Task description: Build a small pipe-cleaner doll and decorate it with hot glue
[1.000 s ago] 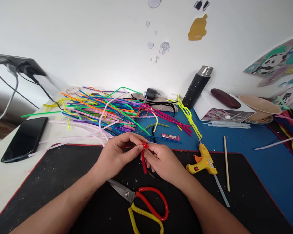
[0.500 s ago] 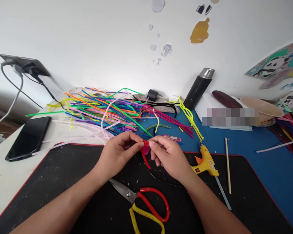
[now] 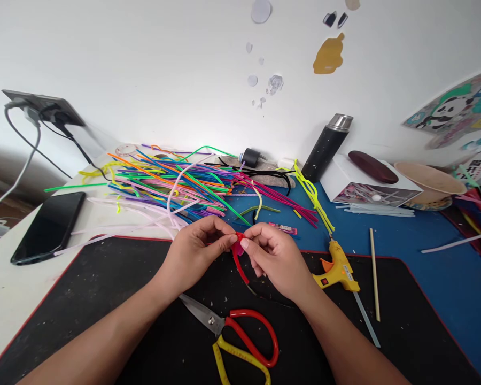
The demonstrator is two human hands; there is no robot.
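Note:
Above the black mat, my left hand (image 3: 200, 243) pinches a red pipe cleaner (image 3: 240, 270) between thumb and forefinger. Its free end hangs down toward the mat. My right hand (image 3: 274, 254) is closed at the same spot, thumb and forefinger on the red piece from the other side. A magenta bit (image 3: 238, 247) shows between the two hands, partly hidden by fingertips. Scissors (image 3: 228, 337) with one red and one yellow handle lie just below my hands.
Behind my hands spreads a pile of colourful pipe cleaners (image 3: 164, 182). A yellow glue gun (image 3: 339, 270) and a wooden stick (image 3: 374, 272) lie to the right. A phone (image 3: 50, 227) rests at the left; a black flask (image 3: 326, 147) leans against the wall.
My right fingertips have moved slightly left, closer to my left fingertips on the red pipe cleaner. The whole view has shifted a little; the things on the table stay put.

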